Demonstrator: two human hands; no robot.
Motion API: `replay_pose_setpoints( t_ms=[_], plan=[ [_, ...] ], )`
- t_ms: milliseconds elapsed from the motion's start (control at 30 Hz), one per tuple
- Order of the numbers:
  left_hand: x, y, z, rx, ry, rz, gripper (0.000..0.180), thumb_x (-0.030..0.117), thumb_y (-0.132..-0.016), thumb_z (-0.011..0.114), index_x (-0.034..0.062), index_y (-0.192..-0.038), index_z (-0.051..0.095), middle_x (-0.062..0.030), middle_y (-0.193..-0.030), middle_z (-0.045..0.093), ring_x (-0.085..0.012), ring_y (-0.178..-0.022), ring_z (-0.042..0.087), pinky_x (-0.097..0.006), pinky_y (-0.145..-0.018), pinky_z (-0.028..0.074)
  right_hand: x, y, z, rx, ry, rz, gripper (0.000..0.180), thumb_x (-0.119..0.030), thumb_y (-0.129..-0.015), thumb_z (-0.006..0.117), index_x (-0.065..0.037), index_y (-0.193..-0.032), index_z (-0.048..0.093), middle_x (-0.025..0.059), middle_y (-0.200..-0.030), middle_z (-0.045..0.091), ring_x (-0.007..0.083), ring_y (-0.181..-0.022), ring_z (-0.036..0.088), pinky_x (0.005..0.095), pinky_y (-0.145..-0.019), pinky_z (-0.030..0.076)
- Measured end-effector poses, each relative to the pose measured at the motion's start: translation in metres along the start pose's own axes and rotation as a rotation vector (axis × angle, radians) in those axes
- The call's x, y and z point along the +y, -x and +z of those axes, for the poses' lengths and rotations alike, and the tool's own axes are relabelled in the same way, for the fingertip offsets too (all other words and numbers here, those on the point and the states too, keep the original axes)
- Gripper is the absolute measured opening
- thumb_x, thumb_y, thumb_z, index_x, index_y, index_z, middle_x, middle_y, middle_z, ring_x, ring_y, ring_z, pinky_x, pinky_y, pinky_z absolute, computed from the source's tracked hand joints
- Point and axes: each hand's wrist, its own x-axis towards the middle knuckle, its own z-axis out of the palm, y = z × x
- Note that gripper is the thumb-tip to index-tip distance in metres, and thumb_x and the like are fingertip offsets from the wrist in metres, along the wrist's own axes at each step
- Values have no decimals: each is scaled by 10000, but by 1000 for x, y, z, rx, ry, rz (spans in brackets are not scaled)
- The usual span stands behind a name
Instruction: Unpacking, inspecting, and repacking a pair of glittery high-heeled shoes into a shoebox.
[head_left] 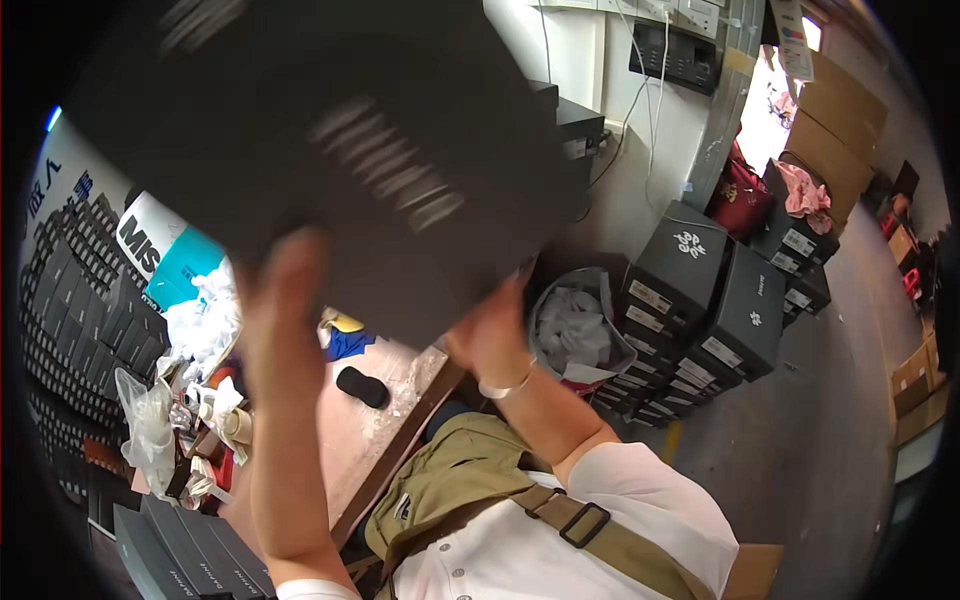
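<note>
A large black box [330,150], blurred, fills the upper left of the head view, raised close to the camera. My left hand [285,285] grips its lower edge from underneath, forearm rising from the bottom. My right hand [492,335], with a thin bracelet at the wrist, holds the box's lower right edge. Below them lies a wooden table [385,425] with a small black oblong thing [362,386] on it.
Stacks of black shoe boxes [705,310] stand on the floor at right, beside a bin of white paper [575,330]. More black boxes [80,300] pile at left, with plastic bags and clutter [185,400]. Cardboard cartons [835,130] lean at the back right.
</note>
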Motion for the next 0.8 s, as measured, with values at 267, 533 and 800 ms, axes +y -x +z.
replay_pose_setpoints(
  t_ms=[267,533,800],
  plan=[
    [-5,6,23,-418,-689,-68,899,296,-753,784,112,-1466,269,-138,-1461,322,-295,-1231,473,-433,-1000,399,-184,-130,-79,281,484,-789,717,-96,-799,610,-72,-1411,238,104,-1332,404,240,-1171,456,371,-978,418],
    [-2,99,-93,31,-661,-481,723,101,-812,702,81,-1432,332,-107,-1442,344,-223,-1172,515,-363,-949,448,-138,-312,-192,457,798,-414,932,-259,-746,769,5,-1435,201,152,-1354,388,239,-1190,441,341,-978,395],
    [70,307,-173,790,-858,-423,604,110,-863,634,24,-1395,362,-111,-1419,379,-239,-1252,446,-384,-1014,385,-99,-293,-231,-98,1669,-474,477,-393,-901,550,6,-1160,576,210,-1147,552,334,-1058,525,458,-906,426]
  ],
)
